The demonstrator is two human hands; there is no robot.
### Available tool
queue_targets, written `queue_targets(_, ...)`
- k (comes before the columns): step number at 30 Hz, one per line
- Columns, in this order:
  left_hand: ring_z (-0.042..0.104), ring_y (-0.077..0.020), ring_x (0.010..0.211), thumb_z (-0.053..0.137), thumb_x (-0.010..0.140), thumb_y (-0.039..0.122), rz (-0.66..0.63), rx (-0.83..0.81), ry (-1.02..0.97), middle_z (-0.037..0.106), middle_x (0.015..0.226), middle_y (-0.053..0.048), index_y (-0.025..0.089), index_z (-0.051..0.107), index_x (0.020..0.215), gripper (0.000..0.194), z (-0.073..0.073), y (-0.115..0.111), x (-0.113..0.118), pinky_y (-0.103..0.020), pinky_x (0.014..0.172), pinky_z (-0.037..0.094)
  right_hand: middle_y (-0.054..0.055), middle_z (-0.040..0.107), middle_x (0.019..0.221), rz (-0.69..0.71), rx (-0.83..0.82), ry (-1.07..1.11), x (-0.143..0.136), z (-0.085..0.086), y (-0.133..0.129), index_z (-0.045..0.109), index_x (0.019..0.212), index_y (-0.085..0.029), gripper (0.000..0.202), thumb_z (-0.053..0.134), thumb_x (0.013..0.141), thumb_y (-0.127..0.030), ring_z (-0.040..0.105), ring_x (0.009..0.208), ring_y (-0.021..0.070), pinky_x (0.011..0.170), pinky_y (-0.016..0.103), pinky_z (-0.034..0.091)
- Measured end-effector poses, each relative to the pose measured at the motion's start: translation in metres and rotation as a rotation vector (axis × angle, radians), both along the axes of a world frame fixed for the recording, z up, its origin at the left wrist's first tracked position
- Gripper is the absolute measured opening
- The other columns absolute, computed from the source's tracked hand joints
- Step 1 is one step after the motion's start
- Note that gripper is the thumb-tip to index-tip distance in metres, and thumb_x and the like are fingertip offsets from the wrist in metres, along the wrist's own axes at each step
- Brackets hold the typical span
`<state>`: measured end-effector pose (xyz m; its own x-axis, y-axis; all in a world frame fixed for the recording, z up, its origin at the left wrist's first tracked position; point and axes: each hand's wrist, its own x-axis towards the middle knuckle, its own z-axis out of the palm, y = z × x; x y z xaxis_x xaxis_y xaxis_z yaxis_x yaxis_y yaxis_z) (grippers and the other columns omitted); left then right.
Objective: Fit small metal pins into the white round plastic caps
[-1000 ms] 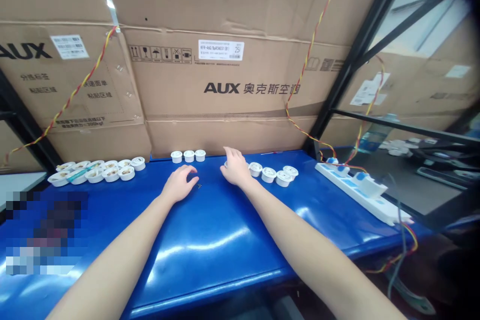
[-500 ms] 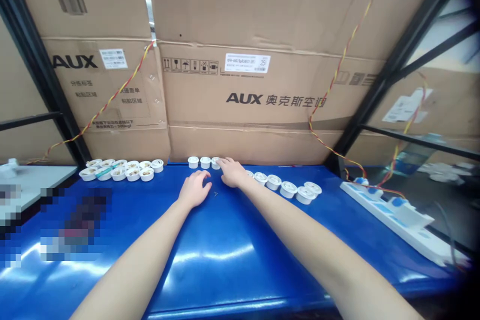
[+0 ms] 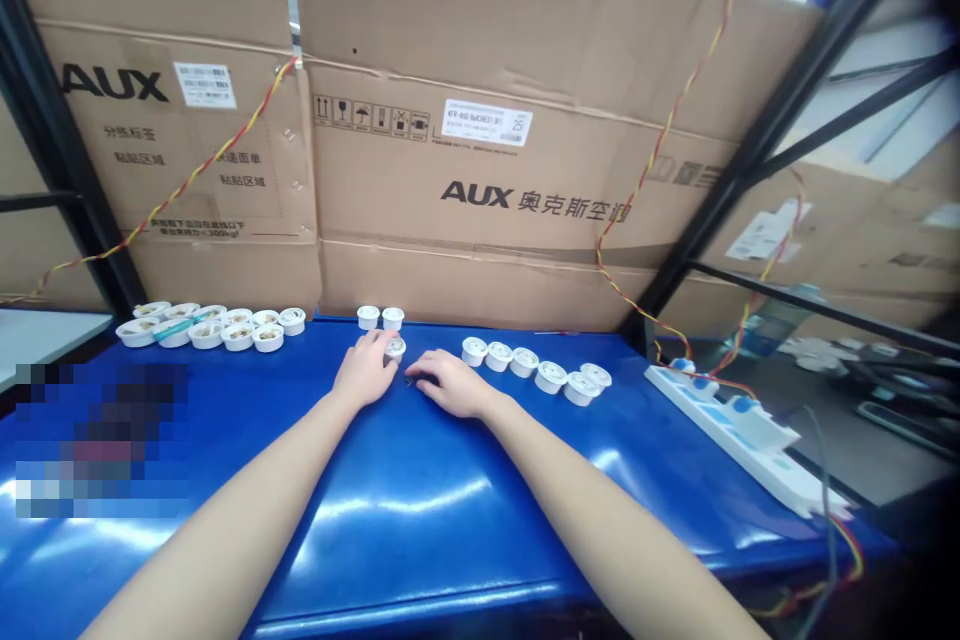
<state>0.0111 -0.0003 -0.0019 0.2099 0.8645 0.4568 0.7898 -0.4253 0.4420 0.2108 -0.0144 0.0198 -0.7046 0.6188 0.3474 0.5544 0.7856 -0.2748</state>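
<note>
My left hand [image 3: 365, 370] has its fingers around the side of a small round white lidded cup [image 3: 395, 350] on the blue table. Just to the right, my right hand [image 3: 450, 382] is held low over the table, palm down, with thumb and forefinger slightly apart. At its fingertips lies a tiny dark piece [image 3: 409, 381], too small to name. Behind my left hand stand two similar white cups [image 3: 367, 317], close to the cardboard.
Several lidded white cups [image 3: 525, 362] form a slanting row at right. Several open cups [image 3: 238, 336] with small brownish contents stand at left, with a teal tool [image 3: 174, 329] across them. A power strip [image 3: 742, 435] runs along the right edge; cardboard [image 3: 480, 260] walls the back.
The third cup of the back row has come toward me, and my left hand now holds it. My right hand has left that cup and drawn back to the tiny piece. The view has shifted.
</note>
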Motion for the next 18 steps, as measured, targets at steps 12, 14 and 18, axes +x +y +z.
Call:
queue_targets(12,0.057,-0.0298,0.113,0.051,0.085,0.026,0.029,-0.047,0.053,0.059,0.126,-0.008,0.025,0.054,0.121,0.036,0.0048,-0.0014,0.0015,-0.041,0.089,0.046,0.004,0.065,0.097,-0.063,-0.056,-0.006,-0.0062,-0.0033,0.0073,0.070,0.095,-0.020,0.013,0.059,0.088,-0.021,0.060,0.089,0.0153,0.084,0.028,0.045)
queue_targets(14,0.057,-0.0290,0.113,0.051,0.085,0.026,0.040,-0.062,0.064,0.059,0.127,-0.007,0.026,0.053,0.121,0.036,0.0056,-0.0017,0.0017,-0.041,0.090,0.046,0.004,0.065,0.094,-0.097,-0.064,-0.022,-0.0073,-0.0034,0.0082,0.069,0.091,-0.020,0.010,0.060,0.088,-0.020,0.060,0.087,0.0153,0.082,0.026,0.044)
queue_targets(18,0.057,-0.0290,0.113,0.052,0.085,0.026,0.038,-0.066,0.062,0.058,0.127,-0.007,0.026,0.054,0.120,0.036,0.0051,-0.0010,0.0015,-0.042,0.090,0.046,0.004,0.065,0.093,-0.177,-0.060,-0.070,-0.0082,-0.0041,0.0090,0.068,0.089,-0.020,0.009,0.059,0.088,-0.022,0.059,0.085,0.0160,0.077,0.026,0.041)
